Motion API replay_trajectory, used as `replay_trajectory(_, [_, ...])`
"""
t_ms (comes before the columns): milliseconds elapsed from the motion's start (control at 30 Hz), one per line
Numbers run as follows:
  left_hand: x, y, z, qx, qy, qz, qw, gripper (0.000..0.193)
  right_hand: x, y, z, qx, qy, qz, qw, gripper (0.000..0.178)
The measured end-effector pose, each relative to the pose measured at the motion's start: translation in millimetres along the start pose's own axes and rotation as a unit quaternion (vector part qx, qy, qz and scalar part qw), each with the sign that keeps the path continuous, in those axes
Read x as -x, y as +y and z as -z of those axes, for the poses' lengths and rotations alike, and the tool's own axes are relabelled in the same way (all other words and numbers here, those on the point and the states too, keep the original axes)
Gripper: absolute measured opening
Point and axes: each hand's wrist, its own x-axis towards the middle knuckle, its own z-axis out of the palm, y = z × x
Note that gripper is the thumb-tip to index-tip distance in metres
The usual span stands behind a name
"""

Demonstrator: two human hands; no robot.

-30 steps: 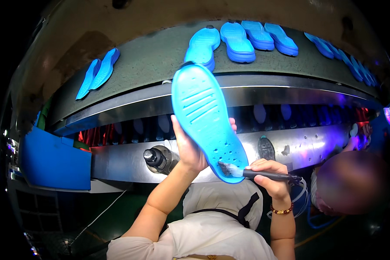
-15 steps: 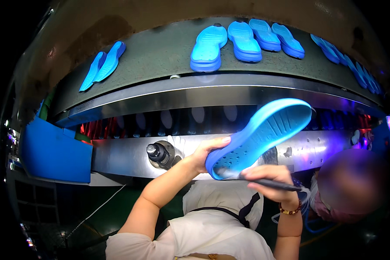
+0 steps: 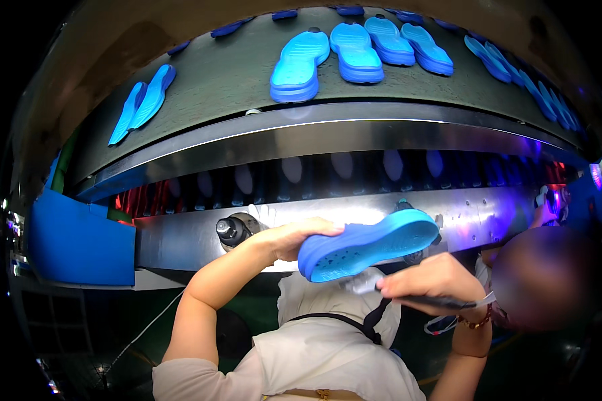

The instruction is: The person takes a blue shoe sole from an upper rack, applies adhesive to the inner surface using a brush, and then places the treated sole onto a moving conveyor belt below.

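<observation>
My left hand (image 3: 294,239) grips a blue shoe sole (image 3: 376,246) by its heel end, holding it up above the metal ledge. The sole is tilted, with its lighter blue, hole-dotted inner face toward me. In my right hand (image 3: 438,277) is a brush (image 3: 362,283) with a dark handle and pale bristles. Its bristles sit just below the near edge of the sole; whether they touch it I cannot tell. Next to my left wrist stands a container with a black top (image 3: 233,231). Another container (image 3: 413,256) is partly hidden behind the sole.
Beyond the steel rail (image 3: 314,127), a dark conveyor belt (image 3: 214,87) carries several blue soles (image 3: 356,53). A blue panel (image 3: 80,237) stands at the left end of the metal ledge (image 3: 174,240). At the right, close to my right arm, is another person (image 3: 545,281).
The sole has come down and turned flatter, its toe end lower. The brush has left the sole's inner face at the heel and moved below its edge. My right hand has shifted slightly right.
</observation>
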Motion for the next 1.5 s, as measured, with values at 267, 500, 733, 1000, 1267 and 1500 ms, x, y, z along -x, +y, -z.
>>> replay_trajectory(267, [14, -6, 16, -0.028, 0.023, -0.053, 0.998, 0.065, 15, 11, -10, -0.015, -0.006, -0.032, 0.999, 0.023])
replay_trajectory(500, [12, -1, 19, 0.006, 0.054, -0.079, 0.995, 0.064, 25, 39, -32, -0.112, 0.156, -0.024, 0.981, 0.024])
replay_trajectory(733, [-29, -37, 23, 0.352, -0.082, -0.286, 0.887, 0.093, 13, 25, -21, -0.110, 0.268, -0.005, 0.957, 0.022])
replay_trajectory(1000, [-56, -45, -11, 0.337, 0.055, -0.264, 0.902, 0.095, -22, 35, -43, -0.048, 0.290, -0.018, 0.956, 0.019])
replay_trajectory(1267, [-40, -30, 1, 0.343, 0.102, -0.296, 0.886, 0.099, -6, 14, -33, -0.109, 0.126, 0.064, 0.984, 0.018])
replay_trajectory(1500, [-50, -16, -7, 0.291, 0.049, -0.391, 0.872, 0.094, -10, 2, -36, -0.105, 0.156, 0.056, 0.981, 0.019])
